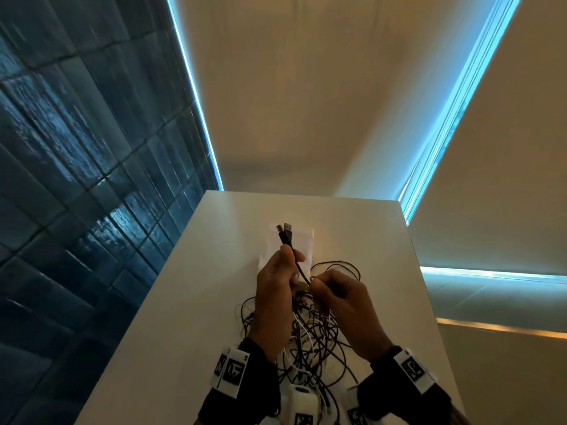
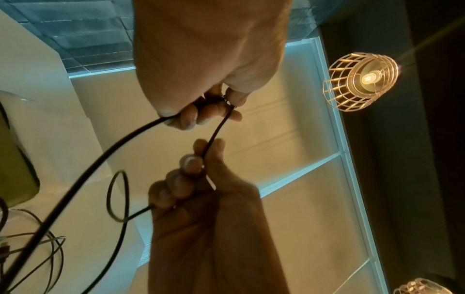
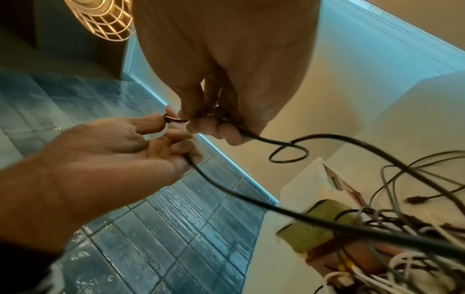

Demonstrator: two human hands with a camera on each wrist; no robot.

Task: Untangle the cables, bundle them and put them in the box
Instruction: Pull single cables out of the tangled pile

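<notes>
My left hand is raised over the white table and grips a black cable, whose two plug ends stick up above its fingers. Close to its right, my right hand pinches the same cable lower down. In the left wrist view the black cable runs taut between the left fingers and the right hand. In the right wrist view a small loop hangs behind the right fingers. A tangle of black and white cables lies under both hands.
A pale translucent container lies on the table beyond the hands. An olive-green block sits at the edge of the cable pile. Blue tiled floor lies left of the table. A wire-cage lamp hangs overhead.
</notes>
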